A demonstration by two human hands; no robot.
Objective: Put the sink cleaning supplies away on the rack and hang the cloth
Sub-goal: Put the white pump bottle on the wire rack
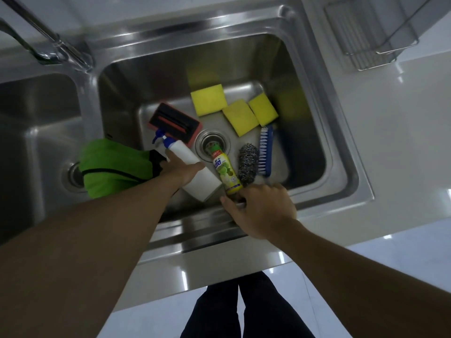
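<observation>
My left hand (181, 170) is wrapped around a white spray bottle (195, 172) with a blue trigger, lying in the right sink basin (314, 132). My right hand (262, 211) grips the base of a yellow-green dish soap bottle (223, 170) by the drain. A green cloth (112, 167) hangs over the divider between the basins. Three yellow sponges (210, 100) (240, 117) (263, 108), a black-and-red scrub pad (174, 123), a steel wool scourer (247, 163) and a blue brush (264, 150) lie in the basin. The wire rack (366, 37) stands at the top right.
A chrome faucet (46, 42) rises at the top left. A second basin (36, 132) lies on the left. White countertop (402, 132) runs to the right of the sink. My dark-trousered legs show below, over a glossy white floor.
</observation>
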